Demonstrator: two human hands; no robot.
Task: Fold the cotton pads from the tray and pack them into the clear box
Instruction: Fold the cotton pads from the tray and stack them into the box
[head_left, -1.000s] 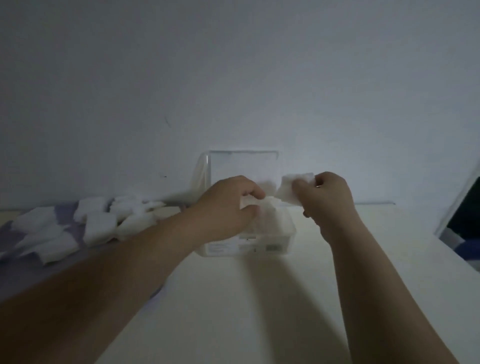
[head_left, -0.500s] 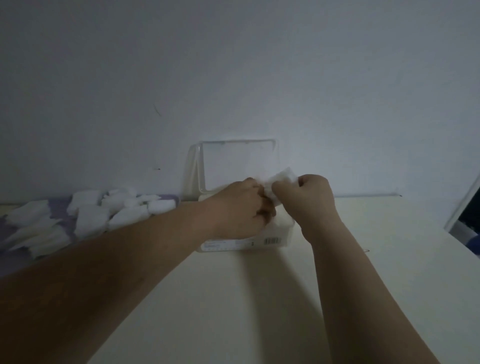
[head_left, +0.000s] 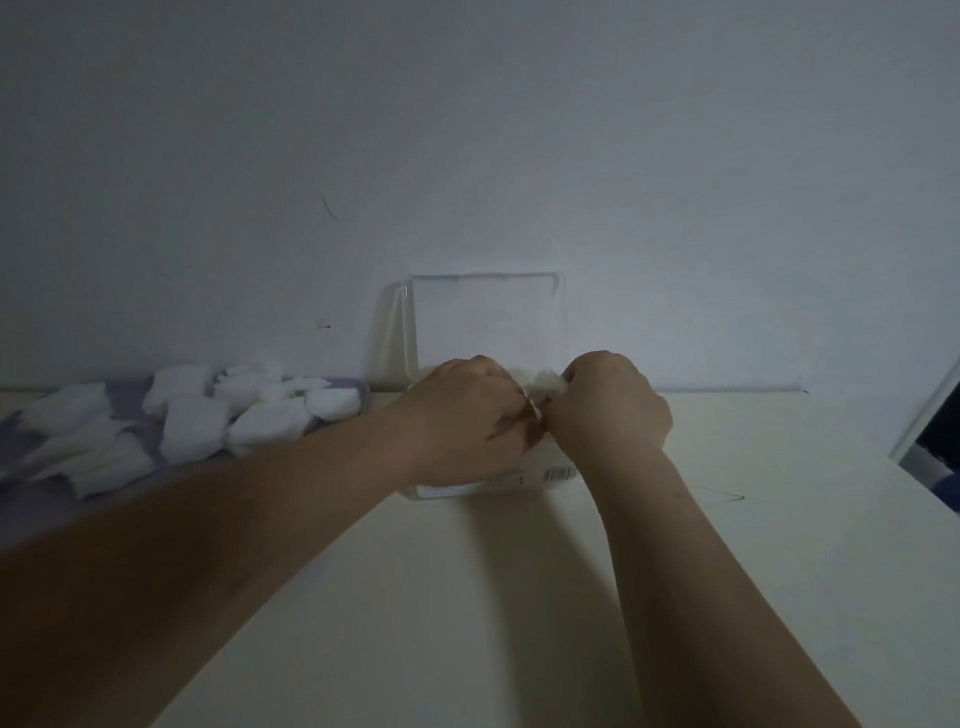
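My left hand (head_left: 467, 410) and my right hand (head_left: 613, 405) meet knuckle to knuckle over the clear box (head_left: 519, 480), both with curled fingers. Between them they pinch one small white cotton pad (head_left: 543, 385), of which only a crumpled top corner shows. The box stands against the wall with its clear lid (head_left: 483, 322) raised upright behind my hands. What lies inside the box is hidden by my hands. A purple tray (head_left: 31, 499) at the left carries several loose white pads (head_left: 192, 431).
A pale tabletop (head_left: 467, 597) stretches from the box toward me. The grey wall (head_left: 467, 156) rises right behind the box and tray. A dark opening with a white frame (head_left: 930, 415) sits at the right edge.
My hands have closed together and dropped lower over the box. The pad, held spread by my right hand before, is now bunched small between both hands.
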